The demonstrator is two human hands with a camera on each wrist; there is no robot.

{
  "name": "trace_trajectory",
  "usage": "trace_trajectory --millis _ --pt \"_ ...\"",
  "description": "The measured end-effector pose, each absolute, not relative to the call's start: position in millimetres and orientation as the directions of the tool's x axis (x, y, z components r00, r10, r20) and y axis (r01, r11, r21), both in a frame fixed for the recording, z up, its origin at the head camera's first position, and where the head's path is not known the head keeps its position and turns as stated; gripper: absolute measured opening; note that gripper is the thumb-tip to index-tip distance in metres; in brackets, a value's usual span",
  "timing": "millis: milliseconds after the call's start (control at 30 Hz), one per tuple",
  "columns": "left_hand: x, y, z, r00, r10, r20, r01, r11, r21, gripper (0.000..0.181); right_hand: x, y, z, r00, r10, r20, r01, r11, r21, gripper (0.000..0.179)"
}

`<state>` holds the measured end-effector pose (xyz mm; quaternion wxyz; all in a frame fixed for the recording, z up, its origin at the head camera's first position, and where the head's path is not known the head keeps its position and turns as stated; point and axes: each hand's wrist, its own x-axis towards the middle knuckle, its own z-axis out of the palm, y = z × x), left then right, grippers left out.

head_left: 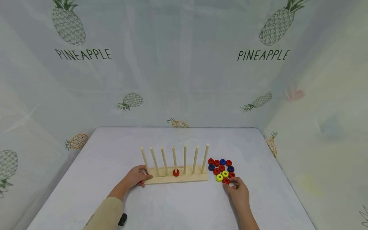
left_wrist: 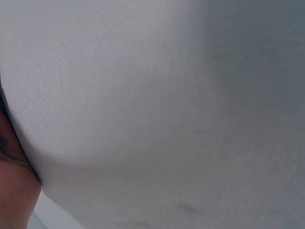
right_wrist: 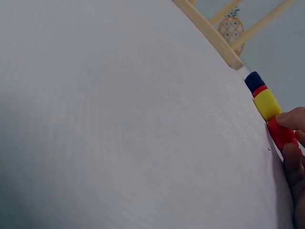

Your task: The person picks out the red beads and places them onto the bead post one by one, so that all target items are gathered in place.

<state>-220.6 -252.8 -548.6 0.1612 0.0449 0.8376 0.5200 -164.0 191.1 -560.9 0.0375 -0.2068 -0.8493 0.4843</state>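
Observation:
A wooden peg rack (head_left: 181,179) with several upright pegs stands on the table, one red ring (head_left: 176,172) low on its middle peg. My left hand (head_left: 137,175) grips the rack's left end, thumb over the base. To the right of the rack, my right hand (head_left: 239,192) pinches a red ring (head_left: 226,181) at the near edge of a group of loose rings. Thumb and fingertips meet this ring (right_wrist: 280,133) in the right wrist view, beside a yellow ring (right_wrist: 267,104). The left wrist view shows mostly tabletop, with part of the hand (left_wrist: 16,191) at its left edge.
Red, blue and yellow rings (head_left: 222,167) lie close together right of the rack. A small black object (head_left: 122,219) shows beside the left sleeve (head_left: 107,212). Behind the white table (head_left: 172,137) hangs a pineapple-print sheet (head_left: 161,64), also along both sides.

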Motion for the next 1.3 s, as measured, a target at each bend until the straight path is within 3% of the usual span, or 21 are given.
trace_trajectory --millis 633,1000,1300 --pt "-218 -257 -554 -0.938 0.244 -0.248 -0.114 0.458 0.882 0.026 -163 189 -553 -0.928 0.311 -0.206 0.325 0.403 -0.856 0.037" --pt "-218 -255 -553 -0.941 0.247 -0.232 -0.100 0.452 0.887 0.026 -160 180 -531 -0.957 0.228 -0.182 0.265 0.422 -0.867 0.039" --pt "-219 -254 -554 -0.941 0.252 -0.225 -0.090 0.455 0.886 0.026 -163 166 -504 -0.985 0.148 -0.087 0.151 0.503 -0.851 0.033"
